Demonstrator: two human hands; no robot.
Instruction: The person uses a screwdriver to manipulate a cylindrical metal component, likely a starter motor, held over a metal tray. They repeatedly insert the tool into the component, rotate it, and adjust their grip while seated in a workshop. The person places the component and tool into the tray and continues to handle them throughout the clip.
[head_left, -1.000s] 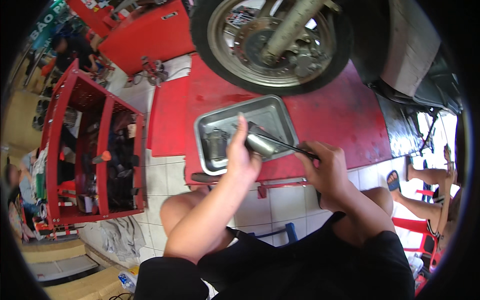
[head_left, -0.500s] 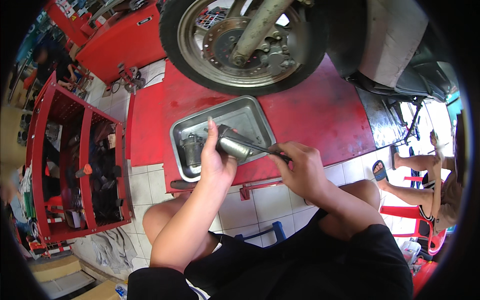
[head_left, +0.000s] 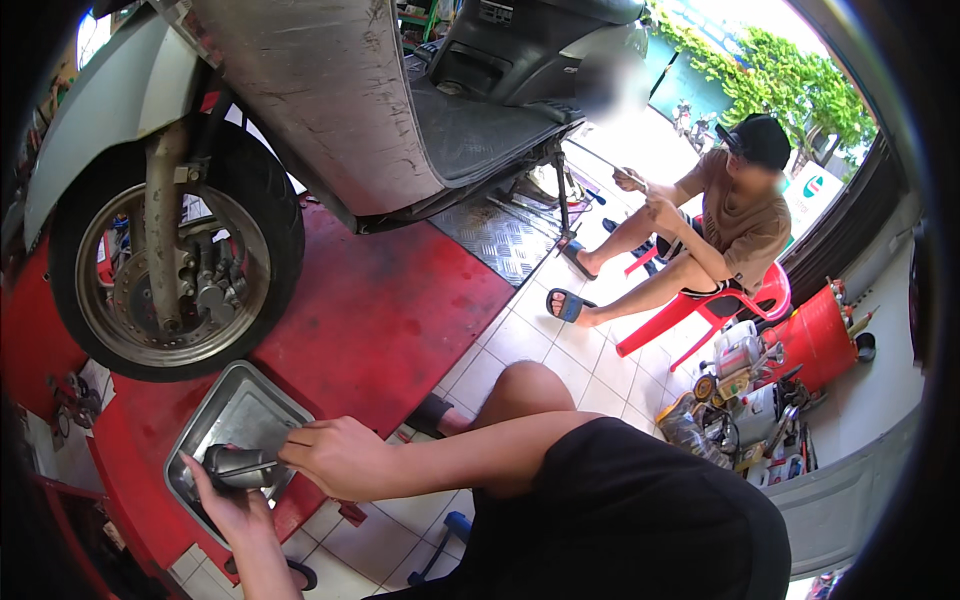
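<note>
My left hand (head_left: 232, 510) is wrapped round a grey metal cylinder (head_left: 232, 460), a motor-like housing, held over the metal tray (head_left: 252, 408). My right hand (head_left: 345, 457) pinches a thin rod-shaped tool (head_left: 262, 467), whose shaft lies along the cylinder's side. Whether its tip touches the metal cannot be made out. The second metal part in the tray is hidden now behind my left hand and the cylinder.
The tray rests on a red platform (head_left: 370, 300) beside a scooter's front wheel (head_left: 285, 225). The scooter's body (head_left: 330, 100) overhangs it. On the right a person (head_left: 745, 210) sits on a red chair (head_left: 770, 290), near bottles and a red drum (head_left: 815, 340).
The view has swung to the right, bringing the seated person and the scooter's body into sight. Both hands still hold the cylinder and the rod-shaped tool over the tray.
</note>
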